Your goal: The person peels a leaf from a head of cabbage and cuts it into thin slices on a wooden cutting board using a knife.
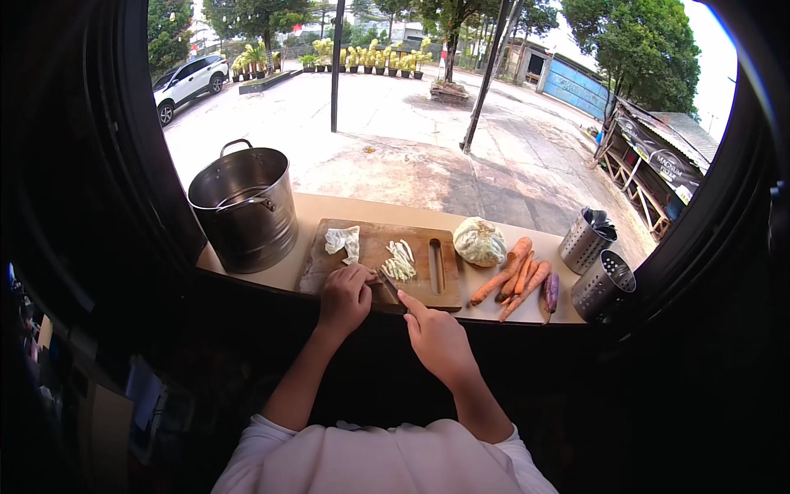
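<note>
My right hand (434, 331) grips a knife (389, 285), its index finger stretched along the back of the blade. The blade points up and left over the near part of a wooden cutting board (378, 235). My left hand (347, 295) is closed on the board just left of the blade, its fingertips pressed together; what they hold is mostly hidden. Beyond the knife lies a small heap of pale cut strips (400, 262), apparently cabbage. A crumpled pale cabbage leaf (343, 242) rests farther back on the board, above my left hand.
A tall steel pot (243, 210) stands left of the board. To the right are a cabbage (480, 242), several carrots (517, 278) and a purple elongated vegetable (551, 293). Two perforated steel holders (603, 286) stand at the counter's right end. The narrow counter (362, 206) borders an opening onto a paved yard.
</note>
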Tool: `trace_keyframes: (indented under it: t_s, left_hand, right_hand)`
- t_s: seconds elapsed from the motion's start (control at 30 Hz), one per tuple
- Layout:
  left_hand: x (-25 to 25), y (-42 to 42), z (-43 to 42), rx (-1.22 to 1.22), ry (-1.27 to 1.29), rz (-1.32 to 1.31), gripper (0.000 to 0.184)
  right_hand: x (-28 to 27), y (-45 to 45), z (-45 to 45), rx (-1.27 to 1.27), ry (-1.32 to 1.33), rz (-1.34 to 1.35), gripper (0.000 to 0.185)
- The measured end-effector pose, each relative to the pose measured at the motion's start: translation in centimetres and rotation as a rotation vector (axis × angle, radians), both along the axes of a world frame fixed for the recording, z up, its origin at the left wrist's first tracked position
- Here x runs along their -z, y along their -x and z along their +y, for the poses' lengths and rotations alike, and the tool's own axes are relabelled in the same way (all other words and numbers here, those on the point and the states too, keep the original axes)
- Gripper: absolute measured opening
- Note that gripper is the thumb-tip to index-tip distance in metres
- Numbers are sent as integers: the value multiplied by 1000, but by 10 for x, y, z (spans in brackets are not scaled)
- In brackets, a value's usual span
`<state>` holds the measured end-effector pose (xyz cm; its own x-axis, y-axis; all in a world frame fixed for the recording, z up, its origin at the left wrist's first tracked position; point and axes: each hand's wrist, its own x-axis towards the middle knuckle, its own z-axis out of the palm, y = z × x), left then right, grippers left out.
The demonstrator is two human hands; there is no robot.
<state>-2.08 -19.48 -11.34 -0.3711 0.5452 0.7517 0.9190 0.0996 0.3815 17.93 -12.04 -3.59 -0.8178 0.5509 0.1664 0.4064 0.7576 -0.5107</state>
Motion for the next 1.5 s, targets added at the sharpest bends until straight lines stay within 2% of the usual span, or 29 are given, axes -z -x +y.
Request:
trace_keyframes:
  t_s: [0.33, 0.43, 0.93, 1.5]
  left_hand:
    - [3, 1, 1, -6, -11, 11, 11]
    - [3, 2, -1, 2, -11, 18, 10]
    - [6, 3, 2, -6, -11, 33, 12]
    - [4, 2, 1, -12, -8, 29, 10]
  right_hand:
    - [6, 17, 6, -39, -102, -33, 43]
    - [14, 17, 2, -45, -231, -62, 46]
    - [18, 6, 2, -7, -108, 32, 46]
    - [11, 22, 1, -26, -110, -66, 45]
